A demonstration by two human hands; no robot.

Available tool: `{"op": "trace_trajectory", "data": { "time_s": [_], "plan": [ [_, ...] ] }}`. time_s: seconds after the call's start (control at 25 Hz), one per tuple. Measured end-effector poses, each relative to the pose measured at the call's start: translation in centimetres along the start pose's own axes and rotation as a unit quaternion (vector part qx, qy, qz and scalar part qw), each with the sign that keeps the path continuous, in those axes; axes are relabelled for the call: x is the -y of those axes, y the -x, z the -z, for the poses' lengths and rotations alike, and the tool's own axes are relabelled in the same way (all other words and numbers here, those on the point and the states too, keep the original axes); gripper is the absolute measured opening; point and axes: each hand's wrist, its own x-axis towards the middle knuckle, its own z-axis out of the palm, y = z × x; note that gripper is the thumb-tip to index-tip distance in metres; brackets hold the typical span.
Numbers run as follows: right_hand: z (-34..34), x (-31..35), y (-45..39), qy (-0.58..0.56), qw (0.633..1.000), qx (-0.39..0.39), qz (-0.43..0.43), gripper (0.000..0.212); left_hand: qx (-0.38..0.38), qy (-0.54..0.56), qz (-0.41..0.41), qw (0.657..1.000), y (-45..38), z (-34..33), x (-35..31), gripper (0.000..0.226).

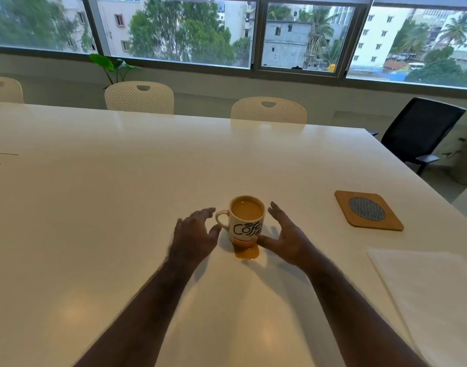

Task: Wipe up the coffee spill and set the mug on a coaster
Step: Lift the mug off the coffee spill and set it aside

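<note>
Both hands out over the desk (121, 168), either side of the coffee mug (247, 221). Left hand (194, 235) is spread, fingers loose, near the handle but not on it. Right hand (286, 238) is also spread w/ palm facing the mug; thumb looks to be touching or just abt touching the base, can't tell which. Neither is holding anything.

Mug stands upright mid-desk, filled nearly to the rim w/ milky coffee. Coffee spill (247, 251) is a small puddle right at the mug's near base, prob running under it too. Wooden coaster (368, 210) is well off to my right; white napkin/cloth (425, 292) lies near the right edge, closer to me.

Risks as I see them:
- Mug is v. full, so a quick lift or tilt likely slops more over the rim.
- Base is prob wet underneath, so carrying it across could drip a trail and wet the coaster.
- Right thumb is next to the puddle and could smear it.
- Sliding the mug instead of lifting would spread the spill.
</note>
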Motion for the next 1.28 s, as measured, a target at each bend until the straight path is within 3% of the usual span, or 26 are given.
{"op": "trace_trajectory", "data": {
  "time_s": [0.08,0.24,0.48,1.28],
  "plan": [
    [0.0,0.6,-1.2,-0.025,0.999,0.025,0.011,0.106,-0.012,0.061,0.001,0.998,-0.5,0.0,-0.3,0.039],
    [-0.8,0.5,-2.6,-0.016,0.999,0.021,0.042,0.096,-0.022,0.075,0.003,0.997,-0.8,0.0,-0.4,0.027],
    [-1.0,0.3,-3.0,-0.029,0.998,-0.002,0.064,0.083,-0.027,0.101,-0.001,0.994,-1.1,-0.1,0.0,0.027],
    [0.0,2.3,-4.3,-0.005,0.991,-0.01,0.135,0.082,-0.046,0.113,-0.001,0.993,-2.5,1.4,0.4,0.022]
  ]
}}
